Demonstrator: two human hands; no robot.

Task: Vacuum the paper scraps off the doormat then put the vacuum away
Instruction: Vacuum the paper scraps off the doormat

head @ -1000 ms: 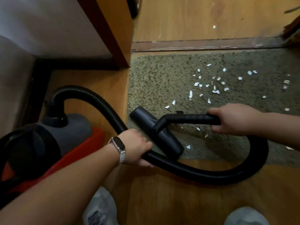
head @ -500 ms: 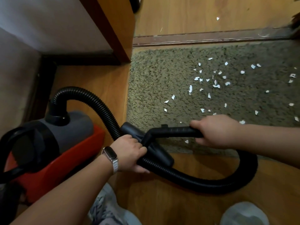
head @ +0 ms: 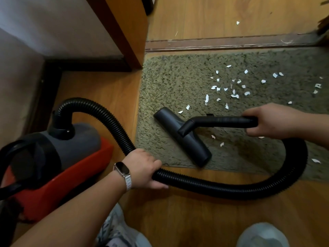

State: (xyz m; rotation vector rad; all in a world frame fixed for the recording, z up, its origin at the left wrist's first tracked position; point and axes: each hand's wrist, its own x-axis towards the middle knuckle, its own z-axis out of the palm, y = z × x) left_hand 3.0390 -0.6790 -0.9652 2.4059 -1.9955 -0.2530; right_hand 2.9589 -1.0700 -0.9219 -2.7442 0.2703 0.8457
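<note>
Black nozzle on scrap-strewn olive doormat.

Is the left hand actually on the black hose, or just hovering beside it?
Touching. The head view shows the left hand gripping the black hose, its fingers curled over the ribbed tube near the doormat's front edge.

Vac body partly off-frame, L.

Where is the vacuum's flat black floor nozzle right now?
In the head view, the flat black floor nozzle rests on the near left part of the shaggy olive doormat, beside the white paper scraps, ahead of the left hand.
</note>
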